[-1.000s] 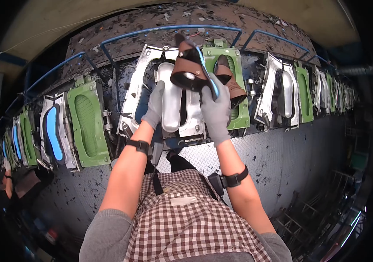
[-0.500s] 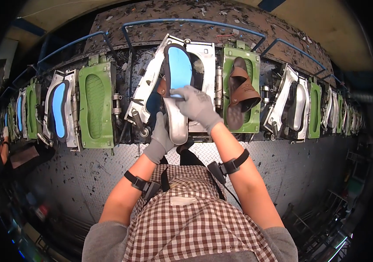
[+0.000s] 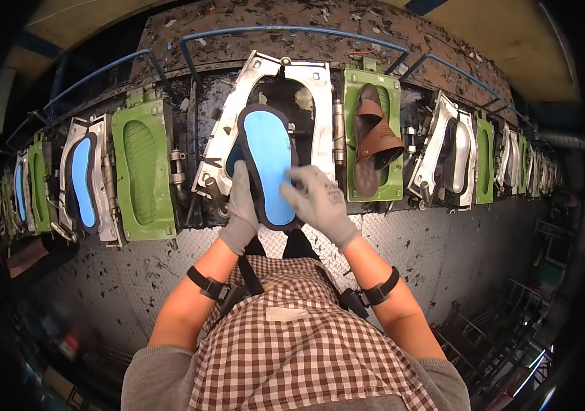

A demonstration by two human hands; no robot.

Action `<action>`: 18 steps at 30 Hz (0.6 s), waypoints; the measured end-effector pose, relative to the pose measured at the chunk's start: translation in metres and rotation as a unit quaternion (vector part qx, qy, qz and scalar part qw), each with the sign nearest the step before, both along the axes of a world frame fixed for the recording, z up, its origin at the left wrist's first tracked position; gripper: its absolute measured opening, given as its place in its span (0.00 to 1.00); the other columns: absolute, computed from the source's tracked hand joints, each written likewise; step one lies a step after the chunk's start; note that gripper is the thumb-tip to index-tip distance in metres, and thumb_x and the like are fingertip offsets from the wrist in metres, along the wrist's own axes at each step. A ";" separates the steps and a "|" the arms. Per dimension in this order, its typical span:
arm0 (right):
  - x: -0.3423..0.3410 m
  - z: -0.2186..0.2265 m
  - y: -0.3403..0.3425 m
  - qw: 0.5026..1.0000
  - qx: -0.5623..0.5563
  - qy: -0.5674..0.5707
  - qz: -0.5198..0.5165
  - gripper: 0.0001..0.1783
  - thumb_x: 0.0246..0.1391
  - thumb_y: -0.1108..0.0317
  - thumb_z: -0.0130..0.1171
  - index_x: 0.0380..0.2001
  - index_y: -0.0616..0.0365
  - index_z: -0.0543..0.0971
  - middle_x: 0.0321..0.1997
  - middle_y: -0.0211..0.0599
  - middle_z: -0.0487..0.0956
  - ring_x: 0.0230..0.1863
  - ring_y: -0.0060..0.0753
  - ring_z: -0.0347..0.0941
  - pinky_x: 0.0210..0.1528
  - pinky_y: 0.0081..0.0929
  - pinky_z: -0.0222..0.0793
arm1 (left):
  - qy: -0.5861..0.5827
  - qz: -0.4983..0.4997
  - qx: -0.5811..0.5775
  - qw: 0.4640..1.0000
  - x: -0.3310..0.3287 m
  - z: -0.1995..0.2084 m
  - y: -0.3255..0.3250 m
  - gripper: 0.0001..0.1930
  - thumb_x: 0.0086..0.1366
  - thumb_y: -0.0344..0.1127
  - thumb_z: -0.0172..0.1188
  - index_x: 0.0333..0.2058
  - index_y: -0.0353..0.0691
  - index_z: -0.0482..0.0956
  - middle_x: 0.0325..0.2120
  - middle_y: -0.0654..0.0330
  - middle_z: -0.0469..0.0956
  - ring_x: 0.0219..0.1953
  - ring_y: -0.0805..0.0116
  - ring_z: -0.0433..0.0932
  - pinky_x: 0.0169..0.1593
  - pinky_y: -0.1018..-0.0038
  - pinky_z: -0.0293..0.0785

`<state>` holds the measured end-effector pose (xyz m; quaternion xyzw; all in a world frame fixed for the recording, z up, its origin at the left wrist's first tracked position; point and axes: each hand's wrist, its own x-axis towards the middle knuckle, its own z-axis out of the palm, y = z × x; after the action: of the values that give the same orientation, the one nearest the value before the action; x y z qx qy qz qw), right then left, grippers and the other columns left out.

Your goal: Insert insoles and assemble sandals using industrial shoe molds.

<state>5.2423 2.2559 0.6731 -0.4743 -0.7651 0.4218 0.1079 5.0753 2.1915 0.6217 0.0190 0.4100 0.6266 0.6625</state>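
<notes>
We see both gloved hands on a blue insole [image 3: 269, 164] in a dark shoe upper, held against the open silver mould frame [image 3: 320, 116]. The left hand [image 3: 242, 212] has its grip closed on the left edge; the right hand [image 3: 320, 202] presses its lower right edge with fingers spread. Just right, a brown shoe upper [image 3: 374, 140] sits on a green mould plate [image 3: 393, 89].

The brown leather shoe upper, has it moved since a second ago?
Yes. The brown leather shoe upper left the hands and now lies on the green mould plate, right of the open metal frame.
</notes>
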 end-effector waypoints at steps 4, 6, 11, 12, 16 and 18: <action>-0.020 -0.024 0.010 0.982 0.146 -0.113 -0.049 0.36 0.58 0.61 0.63 0.68 0.61 0.68 0.34 0.41 0.80 0.35 0.38 0.78 0.42 0.34 0.75 | 0.201 -0.015 -0.066 0.977 -0.009 -0.001 0.051 0.34 0.70 0.45 0.64 0.67 0.33 0.63 0.57 0.53 0.75 0.54 0.65 0.76 0.57 0.69 0.76; -0.022 -0.042 0.014 0.993 0.001 -0.074 -0.094 0.35 0.58 0.63 0.62 0.68 0.61 0.68 0.31 0.37 0.78 0.32 0.33 0.76 0.39 0.32 0.73 | 0.224 -0.018 -0.003 0.975 -0.016 -0.013 0.054 0.36 0.68 0.45 0.66 0.68 0.34 0.63 0.57 0.53 0.74 0.54 0.64 0.76 0.58 0.70 0.76; -0.025 -0.032 -0.002 0.958 -0.149 0.133 -0.208 0.39 0.59 0.72 0.58 0.73 0.66 0.62 0.25 0.24 0.66 0.25 0.16 0.63 0.29 0.20 0.65 | 0.232 -0.039 0.080 0.969 -0.016 -0.016 0.062 0.41 0.65 0.46 0.69 0.69 0.34 0.62 0.58 0.52 0.74 0.56 0.63 0.75 0.59 0.70 0.75; -0.022 -0.032 0.001 0.960 -0.140 0.122 -0.211 0.41 0.59 0.72 0.57 0.74 0.66 0.59 0.25 0.24 0.66 0.25 0.16 0.62 0.28 0.20 0.64 | 0.246 -0.048 0.089 0.964 -0.015 -0.016 0.069 0.42 0.64 0.46 0.70 0.70 0.34 0.61 0.58 0.52 0.74 0.57 0.64 0.75 0.60 0.70 0.75; -0.019 -0.033 0.029 0.972 -0.062 0.066 -0.216 0.40 0.59 0.73 0.56 0.74 0.66 0.60 0.26 0.25 0.68 0.25 0.13 0.63 0.28 0.19 0.65 | 0.275 -0.060 0.130 0.951 -0.014 -0.025 0.115 0.45 0.63 0.46 0.71 0.71 0.34 0.60 0.59 0.52 0.74 0.57 0.65 0.75 0.60 0.69 0.75; -0.015 -0.069 0.059 0.973 0.061 0.035 -0.220 0.38 0.59 0.67 0.56 0.73 0.59 0.64 0.30 0.33 0.78 0.30 0.28 0.75 0.37 0.31 0.73 | 0.216 -0.071 0.134 0.964 -0.007 -0.023 0.145 0.42 0.64 0.39 0.71 0.71 0.35 0.60 0.57 0.53 0.76 0.55 0.66 0.76 0.60 0.70 0.75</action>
<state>5.2274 2.3152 0.6046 -0.6089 -0.6619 0.3562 0.2535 5.0683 2.3365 0.5982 0.2717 0.4537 0.6077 0.5925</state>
